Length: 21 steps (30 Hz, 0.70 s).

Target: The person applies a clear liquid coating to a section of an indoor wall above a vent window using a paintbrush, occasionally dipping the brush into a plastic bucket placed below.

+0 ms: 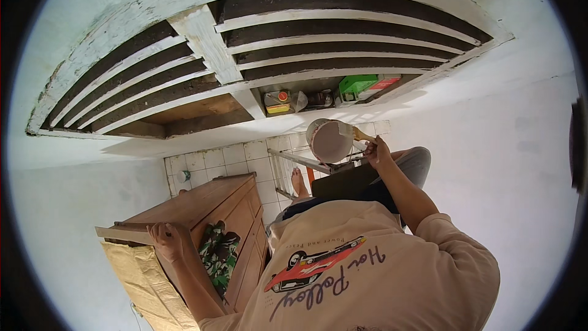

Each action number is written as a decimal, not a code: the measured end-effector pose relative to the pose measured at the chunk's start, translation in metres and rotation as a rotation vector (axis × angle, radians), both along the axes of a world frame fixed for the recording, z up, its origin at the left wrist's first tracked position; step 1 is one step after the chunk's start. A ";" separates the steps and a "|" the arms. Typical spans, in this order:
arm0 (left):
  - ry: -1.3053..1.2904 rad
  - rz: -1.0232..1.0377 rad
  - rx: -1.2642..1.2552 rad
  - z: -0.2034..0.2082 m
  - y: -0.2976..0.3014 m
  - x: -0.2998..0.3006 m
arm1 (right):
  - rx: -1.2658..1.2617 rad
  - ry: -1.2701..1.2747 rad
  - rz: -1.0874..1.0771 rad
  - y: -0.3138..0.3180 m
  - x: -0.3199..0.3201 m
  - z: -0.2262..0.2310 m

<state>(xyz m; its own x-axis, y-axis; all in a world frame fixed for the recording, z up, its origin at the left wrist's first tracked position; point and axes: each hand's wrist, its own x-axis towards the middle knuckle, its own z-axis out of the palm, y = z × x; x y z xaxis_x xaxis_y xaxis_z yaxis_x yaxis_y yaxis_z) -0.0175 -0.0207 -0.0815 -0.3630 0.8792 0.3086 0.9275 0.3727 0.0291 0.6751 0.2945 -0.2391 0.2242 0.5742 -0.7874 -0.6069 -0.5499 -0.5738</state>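
My right hand (pixel 377 152) is closed around the handle of a paintbrush (pixel 364 136). Its bristle end lies at the rim of a round paint bucket (pixel 316 141), which has pale paint inside. Beneath the bucket is a metal stepladder (pixel 275 168). On the left, my left hand (pixel 166 243) has its fingers curled at the top edge of a brown wooden cabinet (pixel 211 199). Above both hands runs a slatted wall opening (pixel 331 15), its frame and slats coated unevenly in white over dark wood.
Inside the opening's lower recess sit a yellow-and-black container (pixel 277 105) and a green box (pixel 357 86). A camouflage cloth (pixel 219 251) hangs at the cabinet, with brown paper (pixel 139 282) along its near side. My bare foot (pixel 299 182) shows beside the ladder, above white floor tiles (pixel 236 154).
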 end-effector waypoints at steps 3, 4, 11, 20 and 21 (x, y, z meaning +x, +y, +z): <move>-0.001 -0.001 0.015 -0.001 0.007 0.000 | 0.011 0.151 -0.027 -0.001 0.001 0.006; -0.001 0.002 0.026 -0.002 0.010 0.000 | -0.012 0.183 -0.033 0.000 0.001 0.010; -0.103 0.087 0.020 0.014 0.004 0.010 | 0.098 0.407 0.183 0.009 -0.042 0.069; -0.101 0.141 0.197 0.017 -0.002 0.016 | 0.400 0.273 0.498 0.028 -0.220 0.293; -0.099 0.166 0.224 0.017 -0.002 0.016 | 0.472 0.318 0.543 0.031 -0.238 0.311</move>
